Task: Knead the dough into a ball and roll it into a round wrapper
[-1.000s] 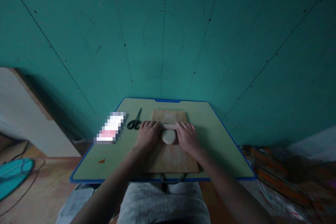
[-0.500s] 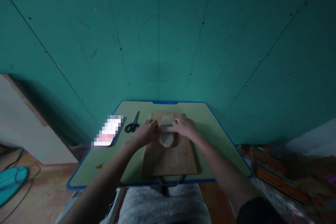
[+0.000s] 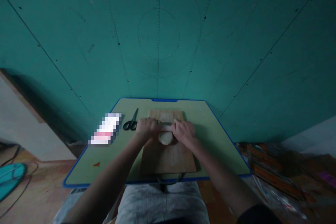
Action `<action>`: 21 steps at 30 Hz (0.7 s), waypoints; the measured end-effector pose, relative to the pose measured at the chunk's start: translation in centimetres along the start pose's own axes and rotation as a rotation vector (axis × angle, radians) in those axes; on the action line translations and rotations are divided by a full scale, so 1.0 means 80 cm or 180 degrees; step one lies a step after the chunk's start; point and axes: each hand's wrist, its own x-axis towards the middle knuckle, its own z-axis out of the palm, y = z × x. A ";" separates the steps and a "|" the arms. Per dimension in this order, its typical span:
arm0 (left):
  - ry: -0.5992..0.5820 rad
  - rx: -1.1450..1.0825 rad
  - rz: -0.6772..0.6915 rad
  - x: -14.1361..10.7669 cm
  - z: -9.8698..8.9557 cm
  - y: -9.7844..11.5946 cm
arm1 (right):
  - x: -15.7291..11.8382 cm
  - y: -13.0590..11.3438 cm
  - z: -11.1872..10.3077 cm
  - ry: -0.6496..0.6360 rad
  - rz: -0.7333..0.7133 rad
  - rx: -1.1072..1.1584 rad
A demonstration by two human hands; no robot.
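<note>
A wooden board lies on the pale green table with a blue rim. On it rests a round, flat piece of pale dough. A light rolling pin lies crosswise at the dough's far edge. Wrapped round the pin's left end is my left hand, closed. My right hand is closed round its right end. The pin's ends are hidden under my fingers.
Black-handled scissors lie left of the board, beside my left hand. Farther left is a phone-like object, blurred out. A small orange scrap sits near the table's front left. A green wall rises behind the table.
Both hands have turned at the wrists and now sit lower over the pin's ends, still gripping it. The whole view has shifted slightly.
</note>
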 end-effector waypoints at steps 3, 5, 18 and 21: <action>0.0063 0.0048 -0.0005 -0.010 0.004 0.003 | -0.005 -0.001 0.001 0.0178 -0.0110 -0.0008; 0.0088 0.0034 -0.0003 -0.016 0.007 0.003 | -0.008 -0.001 -0.002 0.0209 -0.0192 -0.0015; 0.0143 -0.0212 -0.0046 -0.025 0.007 0.006 | 0.027 0.016 -0.019 -0.0817 -0.0657 -0.0190; 0.0090 -0.0362 0.0020 -0.011 -0.001 -0.006 | 0.012 0.014 -0.017 -0.0635 -0.0669 -0.0261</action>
